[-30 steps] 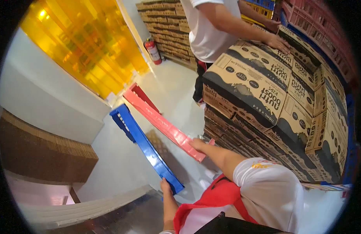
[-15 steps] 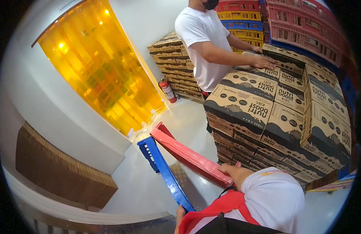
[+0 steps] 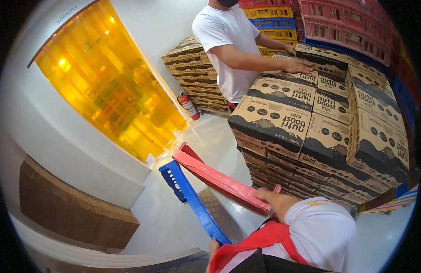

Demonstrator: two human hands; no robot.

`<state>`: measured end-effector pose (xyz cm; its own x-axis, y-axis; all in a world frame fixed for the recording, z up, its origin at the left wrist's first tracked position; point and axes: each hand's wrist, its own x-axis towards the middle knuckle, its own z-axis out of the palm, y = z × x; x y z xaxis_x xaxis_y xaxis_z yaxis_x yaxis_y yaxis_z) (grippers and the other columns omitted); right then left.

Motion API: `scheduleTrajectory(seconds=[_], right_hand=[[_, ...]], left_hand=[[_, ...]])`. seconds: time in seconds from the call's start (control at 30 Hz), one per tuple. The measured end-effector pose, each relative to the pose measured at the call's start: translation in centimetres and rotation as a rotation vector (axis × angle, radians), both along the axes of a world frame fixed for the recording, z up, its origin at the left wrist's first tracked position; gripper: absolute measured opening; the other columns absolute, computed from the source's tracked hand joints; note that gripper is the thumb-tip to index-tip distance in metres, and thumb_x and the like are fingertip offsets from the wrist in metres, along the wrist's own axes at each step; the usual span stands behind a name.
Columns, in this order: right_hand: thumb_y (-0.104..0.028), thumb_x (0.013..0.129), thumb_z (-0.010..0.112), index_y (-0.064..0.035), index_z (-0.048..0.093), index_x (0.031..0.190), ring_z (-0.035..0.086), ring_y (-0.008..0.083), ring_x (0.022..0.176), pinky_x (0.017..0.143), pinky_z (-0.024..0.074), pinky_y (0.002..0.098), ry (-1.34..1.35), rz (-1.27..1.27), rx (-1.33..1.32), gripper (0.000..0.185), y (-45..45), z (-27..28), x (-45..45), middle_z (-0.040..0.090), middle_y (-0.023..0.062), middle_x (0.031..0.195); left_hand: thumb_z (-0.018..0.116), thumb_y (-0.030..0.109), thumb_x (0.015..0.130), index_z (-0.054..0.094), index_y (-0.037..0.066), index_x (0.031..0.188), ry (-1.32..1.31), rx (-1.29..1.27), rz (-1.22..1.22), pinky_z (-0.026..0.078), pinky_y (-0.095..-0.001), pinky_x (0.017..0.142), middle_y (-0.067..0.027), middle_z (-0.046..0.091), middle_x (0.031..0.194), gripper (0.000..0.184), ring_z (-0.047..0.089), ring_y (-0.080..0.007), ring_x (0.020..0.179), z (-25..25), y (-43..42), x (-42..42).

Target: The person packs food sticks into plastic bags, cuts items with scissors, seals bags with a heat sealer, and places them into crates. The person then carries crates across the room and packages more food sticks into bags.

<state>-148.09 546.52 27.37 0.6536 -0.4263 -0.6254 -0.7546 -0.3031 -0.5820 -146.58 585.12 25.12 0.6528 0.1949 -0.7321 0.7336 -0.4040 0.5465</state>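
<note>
My right hand (image 3: 263,195) is closed on the near end of a red plastic crate (image 3: 217,178), which is seen edge-on and stretches away over the floor. Beside it, a blue plastic crate (image 3: 197,211) with slots at its far end runs almost parallel. My left hand (image 3: 214,247) grips the blue crate's near end, with only part of the fingers showing. At their far ends the two crates lie close together. Stacked cartons (image 3: 274,116) printed "nutri boost kids" stand just beyond my right arm.
A person in a white shirt (image 3: 224,54) rests both hands on the cartons. Behind stand stacked crates (image 3: 342,27). A yellow strip curtain (image 3: 105,86) fills the doorway, near a fire extinguisher (image 3: 188,105). Flat cardboard (image 3: 73,200) lies piled at left.
The view has shifted slightly, so the cartons and the other person sit further left. Both my hands still hold the crates, which have barely moved.
</note>
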Motion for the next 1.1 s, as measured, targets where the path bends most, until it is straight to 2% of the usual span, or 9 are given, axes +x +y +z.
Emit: scheduleTrajectory(seconds=[0.1,0.27,0.47,0.67,0.8,0.87,0.9,0.97,1.1], right_hand=[[-0.046,0.069,0.054,0.0037,0.057,0.097,0.053,0.0321,0.097,0.084,0.0408,0.0359,-0.007,0.084,-0.081,0.057,0.0,3.0,-0.1,0.053,0.0239,0.103],[-0.043,0.072,0.049,0.0006,0.056,0.101,0.052,0.0314,0.098,0.083,0.0405,0.0374,-0.006,0.11,-0.07,0.053,-0.4,2.3,-0.5,0.053,0.0215,0.105],[-0.041,0.077,0.042,-0.0016,0.052,0.106,0.051,0.0335,0.098,0.085,0.0388,0.0396,-0.051,0.182,-0.144,0.05,-0.2,4.0,-1.2,0.052,0.0217,0.106],[-0.045,0.078,0.041,-0.0033,0.043,0.111,0.052,0.0333,0.095,0.081,0.0404,0.0418,0.012,0.282,-0.188,0.053,-0.6,4.6,-1.2,0.053,0.0201,0.105],[-0.046,0.078,0.04,-0.0044,0.043,0.11,0.053,0.0331,0.094,0.079,0.0412,0.0426,-0.016,0.292,-0.176,0.052,-0.6,4.7,-1.6,0.054,0.0198,0.102],[-0.047,0.078,0.041,-0.0054,0.044,0.107,0.053,0.0334,0.092,0.078,0.0418,0.0428,-0.07,0.299,-0.286,0.051,-0.7,4.1,-1.4,0.055,0.0195,0.099],[-0.048,0.078,0.042,-0.0061,0.044,0.107,0.053,0.0339,0.092,0.078,0.042,0.0428,-0.039,0.291,-0.252,0.051,-0.8,6.5,-1.4,0.055,0.019,0.098],[-0.049,0.078,0.042,-0.0064,0.044,0.107,0.053,0.0341,0.092,0.078,0.042,0.0429,-0.023,0.315,-0.258,0.052,-0.8,5.5,-1.3,0.055,0.019,0.099],[-0.05,0.077,0.042,-0.0065,0.044,0.108,0.052,0.0339,0.094,0.078,0.0419,0.0428,-0.007,0.332,-0.258,0.054,-0.9,6.1,-1.0,0.054,0.019,0.101]], left_hand=[[0.044,0.046,0.081,0.048,-0.007,0.106,0.007,0.0,0.008,0.041,-0.0376,0.076,-0.0183,0.053,0.103,0.059,0.053,-0.0267,0.089,0.3,-0.1,0.2],[0.044,0.047,0.081,0.048,-0.007,0.107,0.016,0.01,0.022,0.041,-0.0376,0.075,-0.0183,0.053,0.103,0.06,0.053,-0.0267,0.089,0.3,-0.6,0.6],[0.044,0.048,0.08,0.047,-0.007,0.107,0.026,0.015,0.047,0.042,-0.0376,0.075,-0.0183,0.053,0.103,0.061,0.054,-0.0268,0.089,-0.1,-1.1,1.4],[0.044,0.049,0.08,0.047,-0.007,0.108,0.033,0.021,0.085,0.042,-0.0376,0.075,-0.0183,0.053,0.104,0.063,0.054,-0.0269,0.089,0.0,-1.6,1.0],[0.044,0.049,0.079,0.047,-0.007,0.108,0.024,0.023,0.106,0.042,-0.0376,0.075,-0.0183,0.053,0.104,0.064,0.054,-0.0269,0.088,-0.1,-1.4,0.8],[0.044,0.05,0.079,0.047,-0.007,0.108,0.022,0.021,0.123,0.042,-0.0376,0.075,-0.0183,0.053,0.104,0.064,0.054,-0.0269,0.088,-0.1,-1.3,0.5],[0.044,0.05,0.079,0.047,-0.007,0.108,0.022,0.022,0.134,0.042,-0.0376,0.075,-0.0183,0.053,0.104,0.064,0.054,-0.027,0.088,-0.3,-1.3,0.3],[0.044,0.05,0.079,0.047,-0.007,0.108,0.017,0.025,0.151,0.042,-0.0376,0.075,-0.0183,0.053,0.104,0.065,0.054,-0.027,0.088,-0.4,-1.4,0.1],[0.045,0.058,0.075,0.045,-0.009,0.11,0.047,0.105,0.13,0.042,-0.038,0.075,-0.018,0.052,0.106,0.076,0.054,-0.0268,0.09,4.8,-4.2,0.0]])
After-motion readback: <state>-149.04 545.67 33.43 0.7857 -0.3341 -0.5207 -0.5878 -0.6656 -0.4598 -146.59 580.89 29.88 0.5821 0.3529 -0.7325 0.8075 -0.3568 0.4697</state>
